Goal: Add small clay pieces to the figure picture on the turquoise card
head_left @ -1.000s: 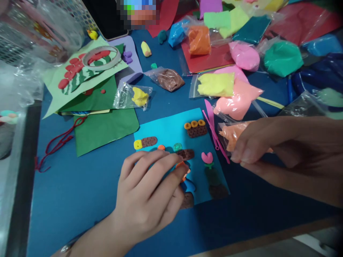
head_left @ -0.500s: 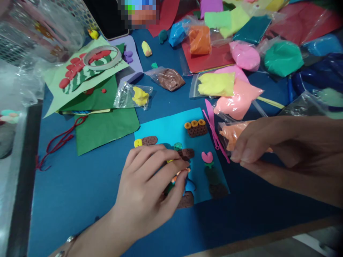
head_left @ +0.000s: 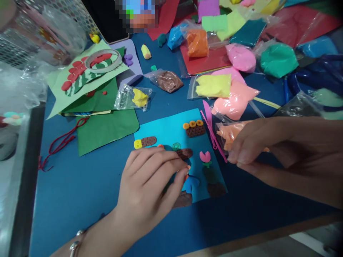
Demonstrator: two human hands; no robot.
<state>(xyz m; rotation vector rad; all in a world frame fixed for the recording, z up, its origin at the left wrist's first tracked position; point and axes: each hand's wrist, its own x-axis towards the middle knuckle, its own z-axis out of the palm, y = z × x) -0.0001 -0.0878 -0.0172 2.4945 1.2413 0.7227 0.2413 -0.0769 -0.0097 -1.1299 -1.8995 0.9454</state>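
My left hand [head_left: 154,178] lies over the middle of a light-blue sheet [head_left: 168,126], its fingers curled and its thumb drawn against them. Bits of orange and blue clay [head_left: 191,184] show beside the thumb; what the fingertips hold is hidden. To the right, my right hand [head_left: 278,153] hovers with thumb and forefinger pinched, and anything between them is too small to see. The sheet bears brown brick-patterned clay [head_left: 196,131] topped with yellow-orange rounds, a pink clay flower [head_left: 205,157] and a yellow-and-brown piece [head_left: 146,142].
Pink modelling tools [head_left: 210,128] lie at the sheet's right edge. Bagged clay, including brown [head_left: 168,82] and peach [head_left: 235,100], spreads behind it. Green paper [head_left: 107,132], a tape roll [head_left: 104,60] and red cord [head_left: 63,142] lie left.
My left fingers have shifted slightly over the clay, covering more orange and showing more blue. The right hand keeps its pinch. The whole view has moved a little.
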